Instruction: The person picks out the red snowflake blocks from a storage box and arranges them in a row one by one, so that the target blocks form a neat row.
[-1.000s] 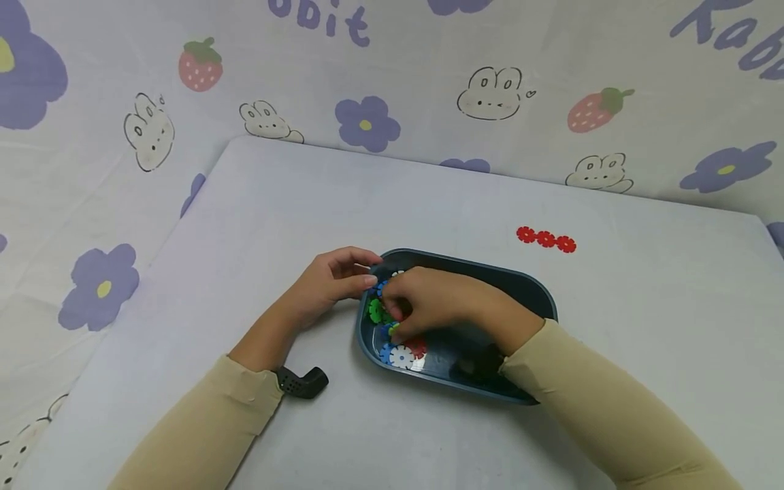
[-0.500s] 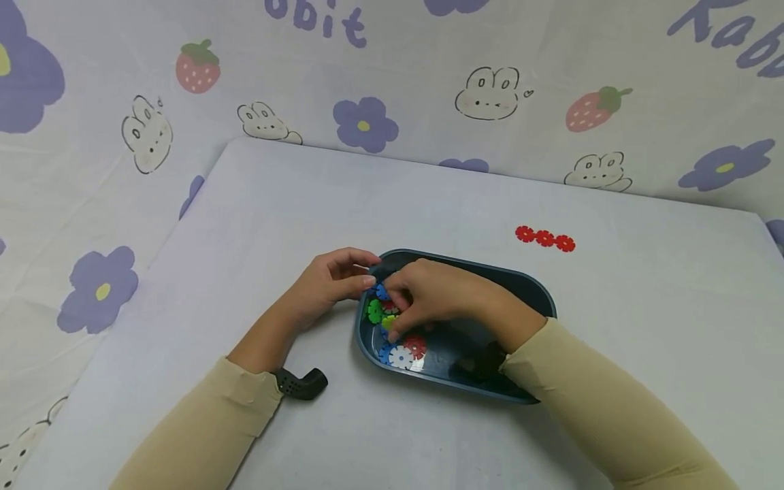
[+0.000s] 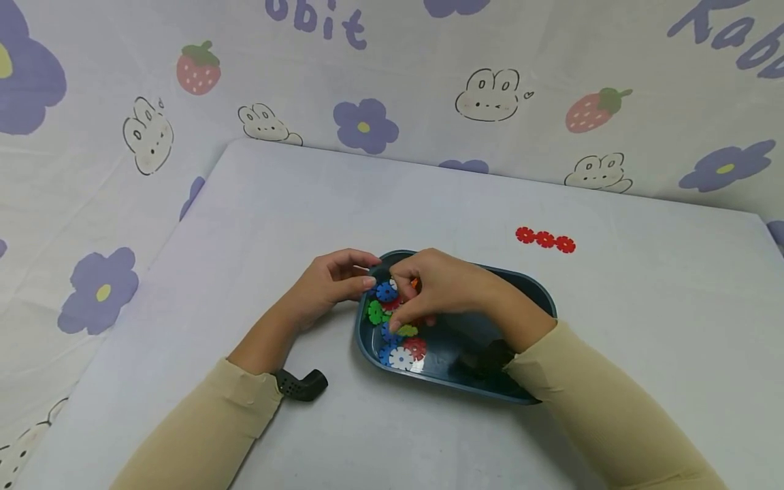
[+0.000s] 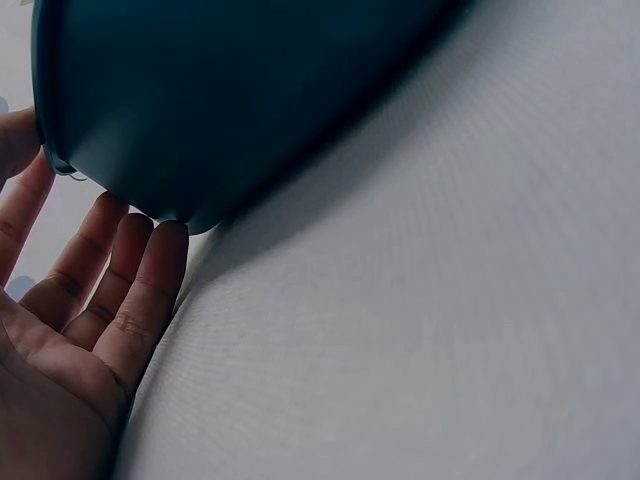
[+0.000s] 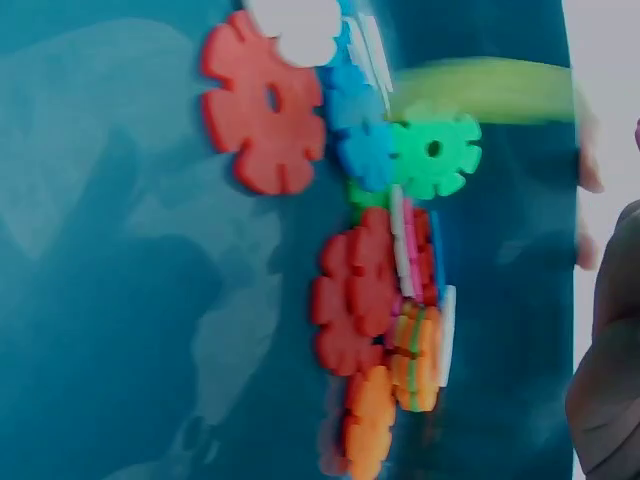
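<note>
A dark blue tray point(image 3: 533, 286) on the table holds several flower-shaped plastic discs at its left end: blue point(image 3: 386, 292), green point(image 3: 374, 312), red point(image 3: 416, 347) and white point(image 3: 401, 357). My right hand point(image 3: 409, 286) reaches into the tray over the pile, its fingers curled and pinching an orange disc point(image 3: 415, 282). My left hand point(image 3: 370, 269) rests against the tray's left end. Its fingers point(image 4: 150, 290) lie straight against the outer wall point(image 4: 230, 90), with the thumb up by the rim. The right wrist view shows red point(image 5: 265, 105), green point(image 5: 435, 150) and orange discs point(image 5: 370, 420).
A chain of three red discs point(image 3: 545, 239) lies on the table beyond the tray's right end. A small black angled object point(image 3: 301, 384) sits by my left wrist. A printed cloth backdrop point(image 3: 490, 95) rises behind the table.
My right hand has lifted slightly and shifted toward the tray's far side, baring more of the blue and green discs. An orange disc now shows between its fingers. The left hand stayed put.
</note>
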Demonstrator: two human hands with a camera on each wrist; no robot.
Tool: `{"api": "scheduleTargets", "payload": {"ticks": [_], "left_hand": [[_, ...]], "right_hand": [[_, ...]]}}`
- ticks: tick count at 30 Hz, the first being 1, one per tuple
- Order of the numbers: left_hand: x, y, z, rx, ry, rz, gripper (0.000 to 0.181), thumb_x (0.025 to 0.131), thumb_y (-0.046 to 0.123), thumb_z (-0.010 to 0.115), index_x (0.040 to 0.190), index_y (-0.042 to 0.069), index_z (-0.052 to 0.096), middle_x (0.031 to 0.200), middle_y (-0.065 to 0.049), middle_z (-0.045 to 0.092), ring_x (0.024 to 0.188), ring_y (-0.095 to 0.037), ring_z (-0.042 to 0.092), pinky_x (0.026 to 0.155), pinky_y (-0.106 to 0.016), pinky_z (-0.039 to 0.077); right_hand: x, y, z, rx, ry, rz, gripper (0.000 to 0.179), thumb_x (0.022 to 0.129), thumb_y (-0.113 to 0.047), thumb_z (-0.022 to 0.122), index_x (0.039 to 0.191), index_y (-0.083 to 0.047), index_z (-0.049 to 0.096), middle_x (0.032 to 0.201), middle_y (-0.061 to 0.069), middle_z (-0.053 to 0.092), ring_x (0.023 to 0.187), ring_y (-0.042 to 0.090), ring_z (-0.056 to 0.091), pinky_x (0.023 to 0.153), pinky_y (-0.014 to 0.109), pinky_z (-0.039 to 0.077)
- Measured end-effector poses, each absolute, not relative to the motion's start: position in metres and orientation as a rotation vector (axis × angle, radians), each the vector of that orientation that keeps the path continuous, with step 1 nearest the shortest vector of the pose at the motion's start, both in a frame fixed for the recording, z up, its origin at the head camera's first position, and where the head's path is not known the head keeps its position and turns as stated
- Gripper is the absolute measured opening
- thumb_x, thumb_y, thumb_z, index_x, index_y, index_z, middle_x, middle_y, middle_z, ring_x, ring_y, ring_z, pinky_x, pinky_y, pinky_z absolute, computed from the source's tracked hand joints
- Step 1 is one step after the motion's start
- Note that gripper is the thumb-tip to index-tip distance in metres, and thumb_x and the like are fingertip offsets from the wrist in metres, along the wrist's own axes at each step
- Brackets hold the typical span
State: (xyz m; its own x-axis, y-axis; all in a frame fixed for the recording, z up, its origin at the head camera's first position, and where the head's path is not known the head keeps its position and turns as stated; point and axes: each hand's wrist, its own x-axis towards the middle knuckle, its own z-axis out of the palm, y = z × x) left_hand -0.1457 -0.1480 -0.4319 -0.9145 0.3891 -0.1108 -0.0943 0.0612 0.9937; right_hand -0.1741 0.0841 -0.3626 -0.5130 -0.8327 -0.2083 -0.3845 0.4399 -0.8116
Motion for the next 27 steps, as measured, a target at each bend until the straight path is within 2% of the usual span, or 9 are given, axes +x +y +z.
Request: {"api": "scheduleTargets", "payload": {"ticks": [5,10,19,23,27], "left_hand": [[-0.147,-0.149,-0.431,0.287,1.995,1.916,0.037,0.092,0.016,0.067,0.127,0.005,0.060,0.117,-0.016,0.063,0.097,-0.018,0.063,0.080,-0.030,0.058],[-0.147,-0.149,-0.432,0.263,1.995,1.906,0.035,0.091,0.019,0.069,0.124,0.009,0.063,0.118,-0.014,0.064,0.100,-0.020,0.063,0.082,-0.031,0.057],[-0.144,-0.149,-0.436,0.263,2.014,1.888,0.036,0.091,0.020,0.069,0.125,0.008,0.062,0.122,-0.013,0.062,0.101,-0.022,0.063,0.083,-0.032,0.058],[-0.145,-0.149,-0.435,0.273,2.024,1.893,0.037,0.091,0.018,0.069,0.126,0.006,0.062,0.122,-0.014,0.061,0.100,-0.022,0.063,0.082,-0.032,0.058],[-0.145,-0.149,-0.434,0.279,2.026,1.887,0.036,0.091,0.018,0.069,0.125,0.007,0.062,0.122,-0.014,0.062,0.100,-0.021,0.063,0.082,-0.031,0.058]], "right_hand": [[-0.177,0.090,-0.357,-1.000,2.092,-1.035,0.040,0.077,-0.030,0.084,0.068,-0.012,0.049,0.066,0.003,0.059,0.054,0.020,0.064,0.056,0.033,0.055],[-0.178,0.100,-0.350,-0.953,2.207,-1.107,0.038,0.079,-0.023,0.084,0.072,-0.012,0.048,0.067,0.003,0.058,0.061,0.019,0.063,0.058,0.031,0.055],[-0.179,0.120,-0.336,-0.888,2.437,-1.190,0.017,0.082,-0.015,0.080,0.090,-0.014,0.065,0.085,0.001,0.068,0.075,0.018,0.065,0.073,0.032,0.058],[-0.181,0.124,-0.331,-0.935,2.492,-1.176,0.016,0.085,-0.012,0.077,0.100,-0.014,0.071,0.095,0.000,0.071,0.085,0.016,0.065,0.081,0.032,0.057],[-0.179,0.130,-0.323,-0.951,2.512,-1.212,0.020,0.087,-0.009,0.074,0.106,-0.013,0.072,0.099,0.000,0.073,0.088,0.014,0.067,0.083,0.030,0.057]]}}
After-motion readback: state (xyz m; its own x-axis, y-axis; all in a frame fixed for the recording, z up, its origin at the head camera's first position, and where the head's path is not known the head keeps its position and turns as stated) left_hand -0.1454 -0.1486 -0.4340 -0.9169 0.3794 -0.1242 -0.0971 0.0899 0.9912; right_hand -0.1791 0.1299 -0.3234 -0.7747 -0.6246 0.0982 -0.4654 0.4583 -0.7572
